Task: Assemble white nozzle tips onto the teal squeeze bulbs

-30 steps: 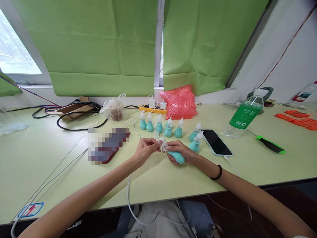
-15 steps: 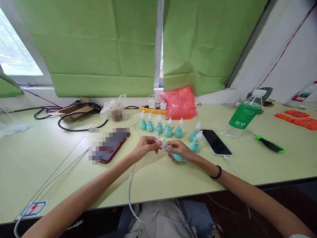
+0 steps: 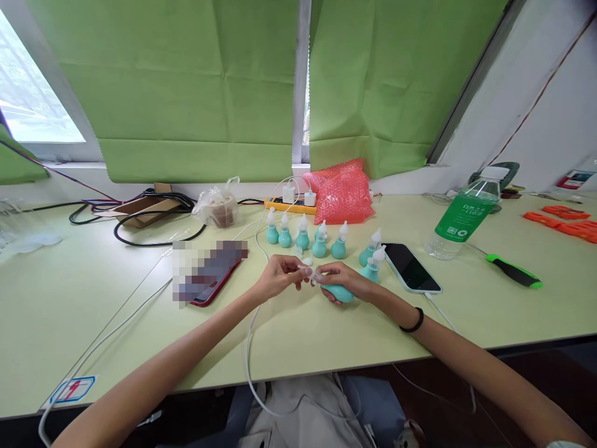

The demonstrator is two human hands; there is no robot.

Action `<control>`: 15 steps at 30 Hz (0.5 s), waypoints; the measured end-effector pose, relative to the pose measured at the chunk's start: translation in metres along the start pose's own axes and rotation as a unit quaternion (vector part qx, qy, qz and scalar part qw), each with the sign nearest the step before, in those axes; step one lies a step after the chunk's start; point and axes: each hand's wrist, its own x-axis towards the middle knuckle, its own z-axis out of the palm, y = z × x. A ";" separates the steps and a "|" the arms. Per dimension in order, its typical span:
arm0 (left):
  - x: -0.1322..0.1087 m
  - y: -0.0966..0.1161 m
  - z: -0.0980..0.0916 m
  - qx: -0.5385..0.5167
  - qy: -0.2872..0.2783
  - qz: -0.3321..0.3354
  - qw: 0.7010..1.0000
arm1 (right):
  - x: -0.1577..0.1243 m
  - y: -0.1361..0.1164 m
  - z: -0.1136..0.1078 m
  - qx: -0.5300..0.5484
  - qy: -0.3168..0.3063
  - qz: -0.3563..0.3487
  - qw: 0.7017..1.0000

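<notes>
My right hand [image 3: 344,280] is wrapped round a teal squeeze bulb [image 3: 342,294], which lies tilted with its neck toward my left hand. My left hand [image 3: 278,277] pinches a small translucent nozzle piece [image 3: 313,272] right at that neck. The fingertips of both hands nearly meet there, and I cannot tell how far the two parts are joined. Just beyond them are small clear plastic pieces [image 3: 298,251]. Several finished-looking nasal aspirators [image 3: 302,239], teal bulbs with pointed clear tips, stand upright behind my hands. Two more aspirators [image 3: 372,269] stand beside my right wrist.
A phone [image 3: 411,267] on a cable, a green-labelled water bottle [image 3: 466,214] and a screwdriver [image 3: 513,270] lie to the right. Leftward is a red-edged phone [image 3: 217,274]. Red bubble wrap [image 3: 345,196] and a power strip [image 3: 280,205] sit behind. A white cable [image 3: 249,336] crosses the front edge.
The camera view has shifted slightly, moving everything a little to the right. Both hands keep their grip at the bulb's neck, with only small finger movement.
</notes>
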 end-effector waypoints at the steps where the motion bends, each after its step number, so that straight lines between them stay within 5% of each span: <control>1: 0.001 0.000 0.000 0.020 0.021 0.014 0.999 | 0.001 -0.001 0.002 -0.029 0.023 -0.029 0.999; 4: 0.006 0.001 -0.006 0.063 0.075 0.057 0.994 | 0.001 -0.004 0.008 -0.183 0.143 -0.163 0.959; 7: 0.010 -0.002 -0.023 0.151 0.129 0.081 0.977 | 0.002 0.000 0.006 -0.351 0.283 -0.262 0.853; 10: 0.013 -0.011 -0.039 0.356 0.168 0.084 0.916 | 0.004 0.008 -0.001 -0.444 0.357 -0.285 0.771; 15: 0.011 -0.026 -0.039 0.557 0.056 0.095 0.823 | 0.007 0.018 -0.006 -0.488 0.454 -0.244 0.704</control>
